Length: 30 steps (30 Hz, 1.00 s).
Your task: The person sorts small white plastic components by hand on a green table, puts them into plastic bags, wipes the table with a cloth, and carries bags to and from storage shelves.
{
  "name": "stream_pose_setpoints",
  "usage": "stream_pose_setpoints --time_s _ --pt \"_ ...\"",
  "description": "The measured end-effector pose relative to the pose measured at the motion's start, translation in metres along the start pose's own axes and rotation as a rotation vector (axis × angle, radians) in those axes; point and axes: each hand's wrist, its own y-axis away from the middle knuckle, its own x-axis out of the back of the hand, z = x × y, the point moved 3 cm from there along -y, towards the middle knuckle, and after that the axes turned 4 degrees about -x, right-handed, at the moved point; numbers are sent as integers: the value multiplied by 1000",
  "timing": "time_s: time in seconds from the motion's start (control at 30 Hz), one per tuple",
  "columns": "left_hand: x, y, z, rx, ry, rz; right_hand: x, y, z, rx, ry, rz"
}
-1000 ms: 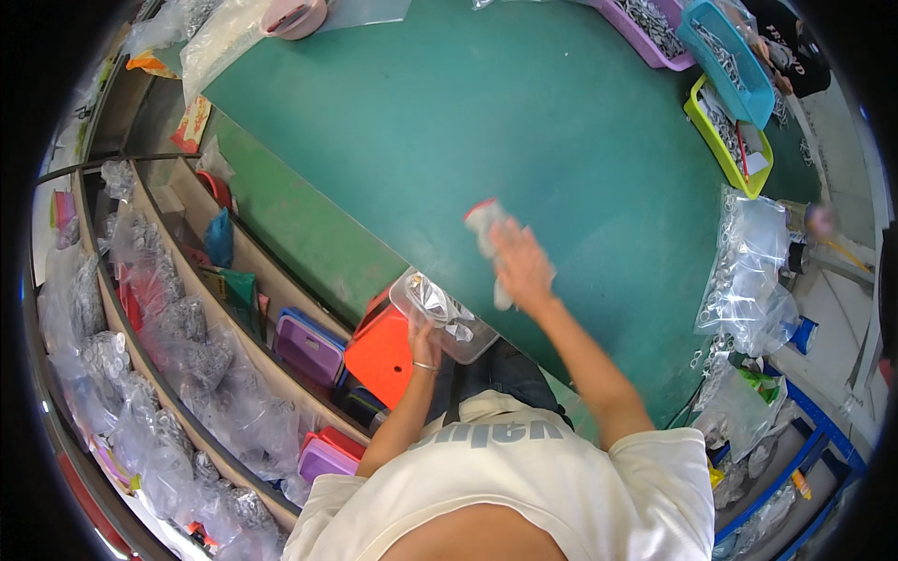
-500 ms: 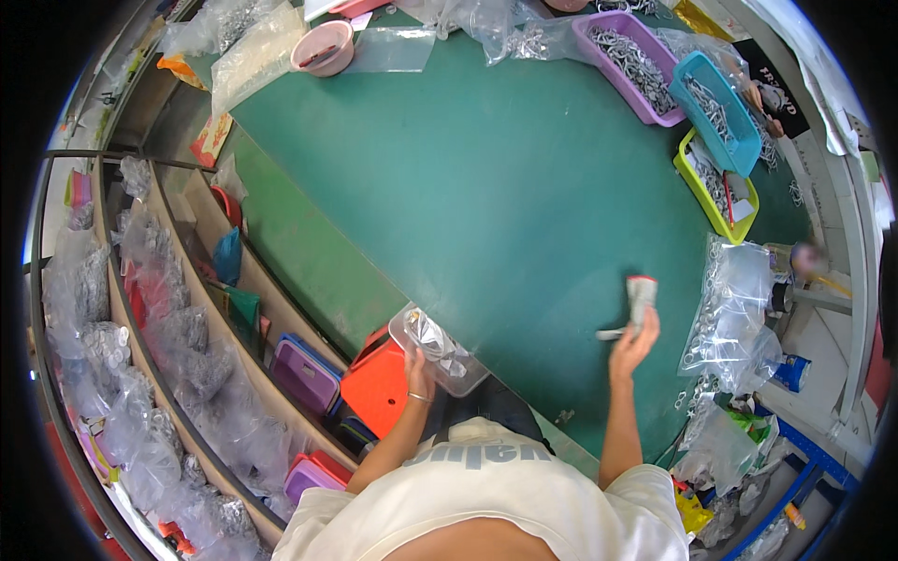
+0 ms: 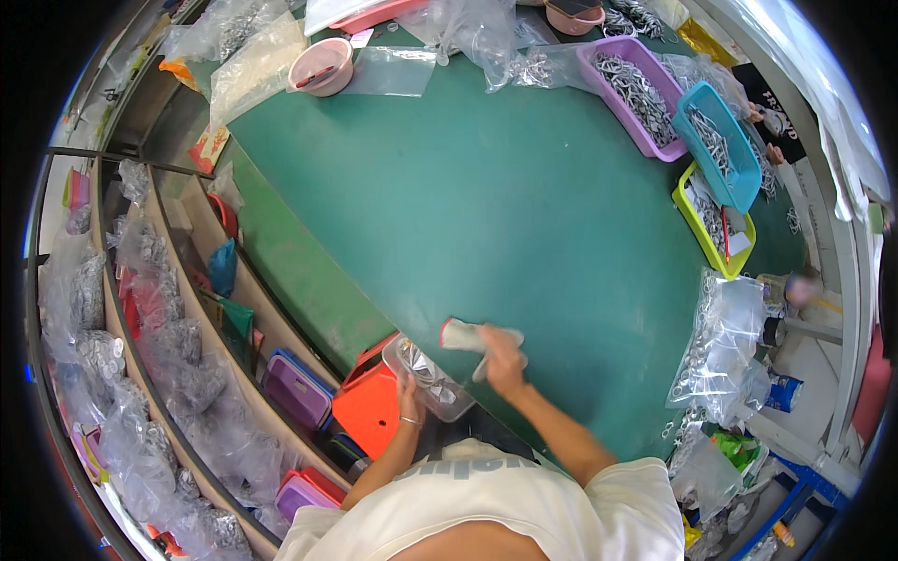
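My right hand (image 3: pixel 504 363) is closed on a whitish cloth glove (image 3: pixel 462 334) with a red cuff edge, pressed flat on the green tabletop near the front edge. My left hand (image 3: pixel 410 396) grips the side of a clear plastic box (image 3: pixel 453 402) at the table's edge. Inside the box lie shiny silvery pieces (image 3: pixel 418 363), too small to name. Just left of that hand sits an orange-red bin (image 3: pixel 367 412).
Purple (image 3: pixel 645 140), blue (image 3: pixel 744 192) and lime-green (image 3: pixel 697 222) baskets of metal parts stand at the far right. A pink bowl (image 3: pixel 327 86) is at the far left. Shelves (image 3: pixel 210 323) with bagged parts line the left. A flat bag of rings (image 3: pixel 720 327) lies right.
My right hand has swept the glove leftward across the tabletop, from the right side to near the clear box. My left hand and the box have shifted only slightly.
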Motion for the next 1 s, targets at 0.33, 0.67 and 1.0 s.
stream_pose_setpoints --time_s 0.33,0.67,1.0 --pt "6 -8 4 40 -2 121 162 -333 211 -272 758 391" --pt "-30 6 11 29 -28 94 52 -210 93 212 596 -50" --pt "-14 15 6 -8 -61 -6 -40 46 -49 132 250 -337"
